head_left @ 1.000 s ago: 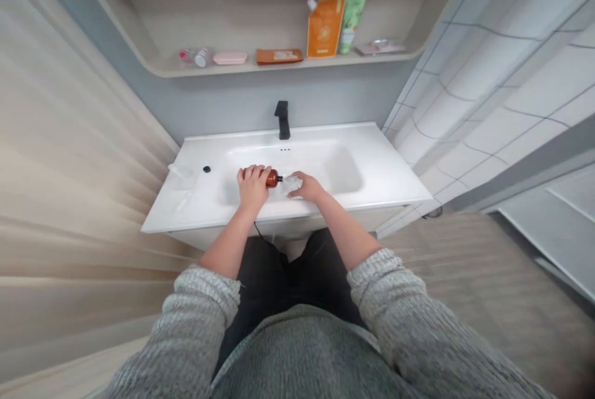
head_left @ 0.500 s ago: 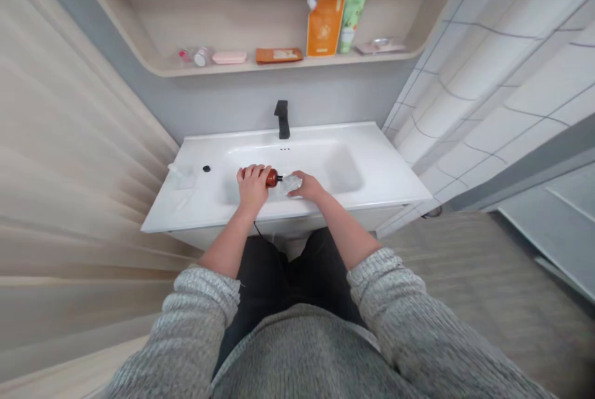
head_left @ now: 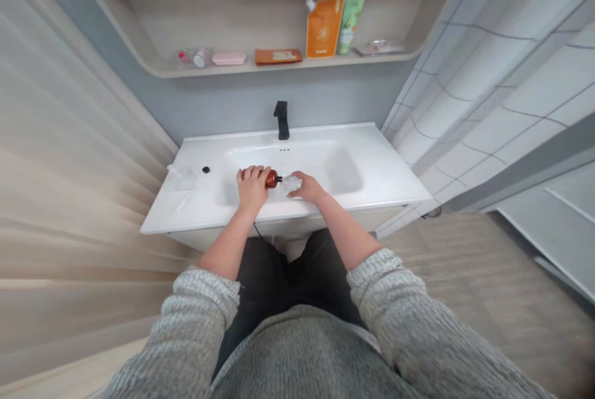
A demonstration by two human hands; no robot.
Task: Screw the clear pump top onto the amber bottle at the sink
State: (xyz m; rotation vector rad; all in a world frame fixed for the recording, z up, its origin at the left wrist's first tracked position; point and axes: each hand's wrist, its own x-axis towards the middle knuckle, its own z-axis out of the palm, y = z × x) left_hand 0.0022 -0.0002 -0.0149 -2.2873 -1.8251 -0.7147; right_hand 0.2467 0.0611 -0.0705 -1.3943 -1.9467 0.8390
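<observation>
Over the sink basin [head_left: 297,152], my left hand [head_left: 251,191] is closed around a reddish-brown bottle [head_left: 271,179]. The bottle lies on its side in the air, its narrow black neck pointing right. My right hand [head_left: 310,187] grips a clear, see-through container [head_left: 291,184] from the right. The bottle's neck is at the container's left end; whether it touches or sits inside the opening I cannot tell. Any liquid is too small to make out. A small black cap-like piece [head_left: 206,170] lies on the counter left of the basin.
Behind the basin rises a black faucet [head_left: 281,120]. A clear plastic item [head_left: 181,177] lies at the counter's left end. The shelf [head_left: 209,15] above holds an orange pouch [head_left: 324,27], a green tube [head_left: 351,21] and a pink case [head_left: 229,59]. A curtain [head_left: 69,157] hangs at left.
</observation>
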